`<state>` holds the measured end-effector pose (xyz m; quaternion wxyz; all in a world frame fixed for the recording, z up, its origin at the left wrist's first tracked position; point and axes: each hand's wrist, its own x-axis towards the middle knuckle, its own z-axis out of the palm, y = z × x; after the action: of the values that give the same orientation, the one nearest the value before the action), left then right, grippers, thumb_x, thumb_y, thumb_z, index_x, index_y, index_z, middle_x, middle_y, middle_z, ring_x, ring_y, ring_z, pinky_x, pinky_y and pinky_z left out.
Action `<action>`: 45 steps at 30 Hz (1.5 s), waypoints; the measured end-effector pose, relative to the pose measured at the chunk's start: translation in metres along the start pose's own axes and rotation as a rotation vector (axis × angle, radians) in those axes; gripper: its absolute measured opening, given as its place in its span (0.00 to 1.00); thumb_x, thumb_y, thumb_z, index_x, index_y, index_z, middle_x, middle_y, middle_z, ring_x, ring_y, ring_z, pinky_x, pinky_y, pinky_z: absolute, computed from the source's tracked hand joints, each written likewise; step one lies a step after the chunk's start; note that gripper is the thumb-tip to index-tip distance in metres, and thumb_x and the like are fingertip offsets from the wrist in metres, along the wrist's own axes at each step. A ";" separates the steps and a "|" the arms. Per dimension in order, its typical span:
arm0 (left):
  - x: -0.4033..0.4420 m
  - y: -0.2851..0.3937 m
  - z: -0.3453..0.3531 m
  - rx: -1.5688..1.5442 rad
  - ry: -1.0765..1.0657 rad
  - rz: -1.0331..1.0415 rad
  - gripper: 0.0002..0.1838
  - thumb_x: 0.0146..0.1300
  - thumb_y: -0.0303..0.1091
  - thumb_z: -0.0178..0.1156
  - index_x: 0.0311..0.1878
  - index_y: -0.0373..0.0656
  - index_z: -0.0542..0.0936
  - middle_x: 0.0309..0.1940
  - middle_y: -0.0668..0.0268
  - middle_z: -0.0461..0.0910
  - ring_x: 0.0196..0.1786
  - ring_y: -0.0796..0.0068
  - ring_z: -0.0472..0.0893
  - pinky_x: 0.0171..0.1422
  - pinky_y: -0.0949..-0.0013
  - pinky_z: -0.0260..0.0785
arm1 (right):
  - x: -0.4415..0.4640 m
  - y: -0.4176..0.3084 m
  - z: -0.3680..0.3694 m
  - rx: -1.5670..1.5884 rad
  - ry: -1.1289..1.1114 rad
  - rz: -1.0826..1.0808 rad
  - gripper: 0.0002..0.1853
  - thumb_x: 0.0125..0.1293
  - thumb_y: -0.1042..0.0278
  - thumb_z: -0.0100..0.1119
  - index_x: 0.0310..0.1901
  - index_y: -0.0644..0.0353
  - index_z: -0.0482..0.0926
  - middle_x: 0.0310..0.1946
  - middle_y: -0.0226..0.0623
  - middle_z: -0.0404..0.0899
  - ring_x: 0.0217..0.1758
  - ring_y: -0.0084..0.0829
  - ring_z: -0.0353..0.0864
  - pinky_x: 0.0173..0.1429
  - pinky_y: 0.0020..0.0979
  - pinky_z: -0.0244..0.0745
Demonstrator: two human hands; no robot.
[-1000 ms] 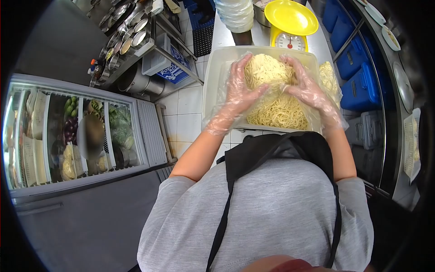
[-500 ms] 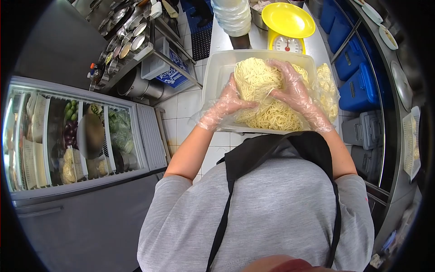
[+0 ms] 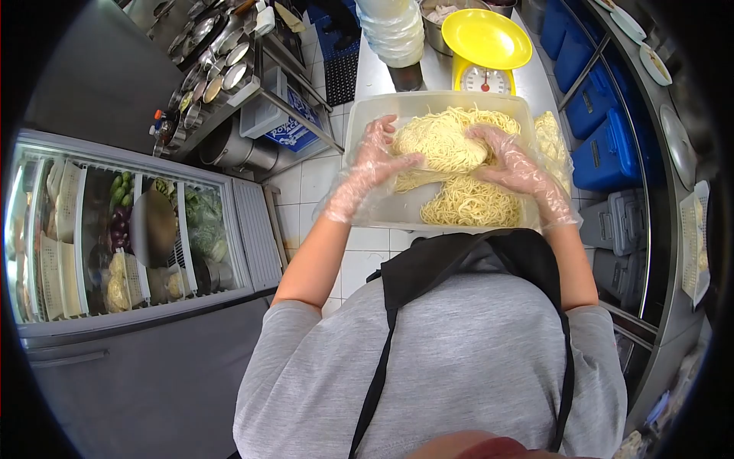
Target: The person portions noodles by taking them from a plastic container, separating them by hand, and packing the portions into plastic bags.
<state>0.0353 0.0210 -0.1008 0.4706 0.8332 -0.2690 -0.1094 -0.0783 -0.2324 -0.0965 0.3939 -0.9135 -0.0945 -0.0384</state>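
A large clump of pale yellow noodles [image 3: 440, 141] lies in a translucent plastic tub [image 3: 367, 107], between my hands. Both hands wear clear plastic gloves. My left hand [image 3: 372, 159] is at the tub's left side, fingers spread; its thumb points at the clump's left edge, and whether it touches I cannot tell. Curved around the clump's right end, my right hand [image 3: 506, 158] has noodles between its fingers and thumb. More loose noodles [image 3: 468, 203] lie at the near side of the tub. Part of the tub's bottom shows at the near left.
Behind the tub stand a yellow kitchen scale [image 3: 487, 38], a plastic-wrapped stack of containers [image 3: 391, 30] and a metal pot [image 3: 436, 29]. A bag of noodles [image 3: 554, 145] sits at the tub's right. To the left are a glass-topped fridge [image 3: 138, 229] and a utensil rack [image 3: 260, 92].
The clump, held up between both hands before, has come down and spread out in the tub. My left hand has moved left, away from it, its fingers opening.
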 end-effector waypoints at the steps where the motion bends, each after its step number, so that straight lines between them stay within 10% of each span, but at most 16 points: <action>1: 0.015 -0.018 -0.004 -0.001 -0.156 -0.149 0.53 0.39 0.53 0.75 0.66 0.39 0.60 0.57 0.53 0.68 0.60 0.56 0.68 0.67 0.58 0.58 | 0.000 -0.005 0.000 -0.005 0.008 -0.003 0.36 0.47 0.63 0.71 0.59 0.59 0.67 0.58 0.50 0.68 0.62 0.45 0.67 0.67 0.37 0.60; 4: 0.041 -0.030 -0.009 -0.005 -0.370 -0.285 0.55 0.42 0.59 0.72 0.67 0.35 0.58 0.63 0.50 0.64 0.66 0.56 0.63 0.70 0.59 0.54 | 0.017 -0.016 -0.006 -0.035 -0.165 0.357 0.49 0.45 0.45 0.73 0.64 0.67 0.61 0.63 0.57 0.62 0.68 0.47 0.59 0.70 0.40 0.55; 7: 0.065 -0.068 0.004 -0.575 -0.433 -0.353 0.47 0.58 0.63 0.55 0.69 0.37 0.53 0.68 0.53 0.56 0.71 0.63 0.56 0.74 0.63 0.45 | 0.028 -0.031 -0.005 -0.021 -0.175 0.408 0.51 0.44 0.43 0.73 0.63 0.69 0.62 0.63 0.57 0.61 0.69 0.49 0.58 0.70 0.40 0.55; 11: 0.059 -0.042 0.009 -0.347 -0.565 -0.293 0.43 0.64 0.60 0.50 0.71 0.36 0.50 0.71 0.57 0.50 0.72 0.68 0.52 0.76 0.67 0.43 | 0.019 -0.016 0.013 -0.131 -0.018 0.242 0.51 0.41 0.39 0.72 0.61 0.67 0.64 0.58 0.60 0.67 0.64 0.51 0.65 0.67 0.40 0.61; 13: 0.056 -0.046 0.013 -0.400 -0.552 -0.356 0.43 0.59 0.61 0.56 0.66 0.36 0.62 0.64 0.56 0.65 0.66 0.68 0.63 0.73 0.68 0.50 | 0.014 -0.016 0.016 -0.097 0.004 0.240 0.49 0.40 0.43 0.74 0.61 0.64 0.64 0.57 0.58 0.66 0.62 0.52 0.65 0.67 0.39 0.61; 18: 0.039 -0.020 -0.007 -0.402 -0.322 -0.236 0.39 0.48 0.45 0.72 0.60 0.39 0.66 0.59 0.57 0.65 0.62 0.67 0.67 0.65 0.61 0.62 | 0.001 -0.019 0.033 -0.006 0.120 0.130 0.51 0.33 0.66 0.79 0.63 0.58 0.61 0.62 0.54 0.57 0.68 0.50 0.58 0.69 0.38 0.59; 21: 0.020 0.006 -0.023 0.375 -0.285 0.047 0.45 0.41 0.48 0.75 0.62 0.41 0.64 0.57 0.56 0.65 0.61 0.58 0.66 0.66 0.57 0.61 | 0.003 -0.032 0.023 -0.146 -0.015 0.186 0.50 0.34 0.65 0.79 0.63 0.57 0.62 0.63 0.54 0.57 0.68 0.50 0.58 0.70 0.37 0.58; 29: -0.017 -0.013 -0.007 0.481 -0.205 0.370 0.55 0.31 0.49 0.78 0.64 0.41 0.61 0.57 0.52 0.63 0.64 0.51 0.62 0.69 0.55 0.57 | 0.048 -0.063 0.036 -0.650 -0.178 -0.056 0.49 0.36 0.55 0.77 0.62 0.55 0.62 0.57 0.48 0.65 0.65 0.47 0.61 0.67 0.42 0.59; 45: -0.019 -0.005 -0.016 0.409 -0.204 0.214 0.51 0.27 0.42 0.79 0.60 0.48 0.65 0.55 0.55 0.64 0.59 0.51 0.66 0.65 0.55 0.61 | 0.021 -0.052 0.021 -0.351 -0.098 -0.099 0.51 0.33 0.56 0.79 0.62 0.57 0.62 0.54 0.48 0.68 0.61 0.48 0.65 0.64 0.43 0.62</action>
<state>0.0283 0.0448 -0.0979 0.2718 0.8625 -0.4183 -0.0856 -0.0684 -0.1785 -0.0709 0.2208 -0.9632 -0.1503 -0.0293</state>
